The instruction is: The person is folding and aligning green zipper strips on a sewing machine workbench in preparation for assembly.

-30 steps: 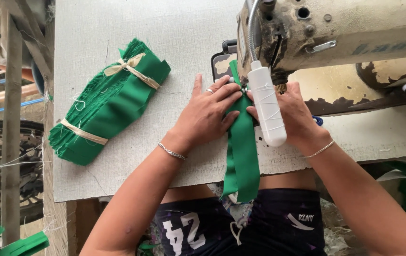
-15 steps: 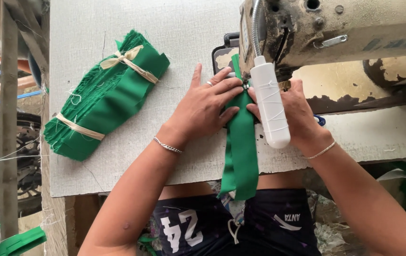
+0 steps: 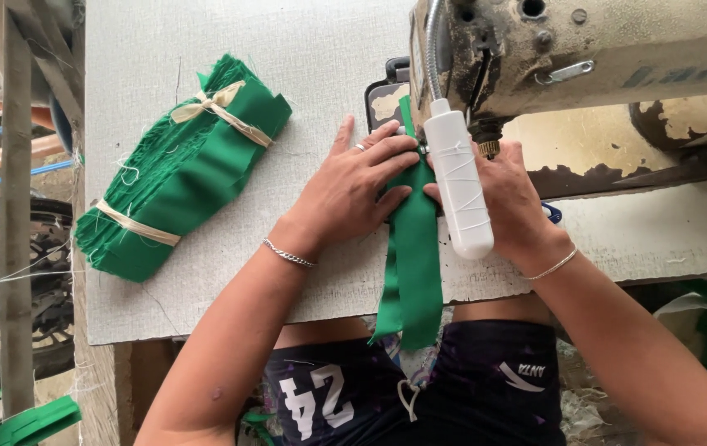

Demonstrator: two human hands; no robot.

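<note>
The green fabric strip (image 3: 412,248) is feeding farther up under the sewing machine (image 3: 585,74); less of it is hanging over the near edge of the tabletop (image 3: 230,289) than a second ago. The left hand (image 3: 349,190) and the right hand (image 3: 512,198) are sliding up with it, staying flat on the cloth. The tied green bundle (image 3: 180,169) is drifting slightly in the view as the head camera shifts.

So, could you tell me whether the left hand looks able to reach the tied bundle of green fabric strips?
Probably yes: the left hand rests on the green fabric strip, with bare tabletop between it and the bundle.
</note>
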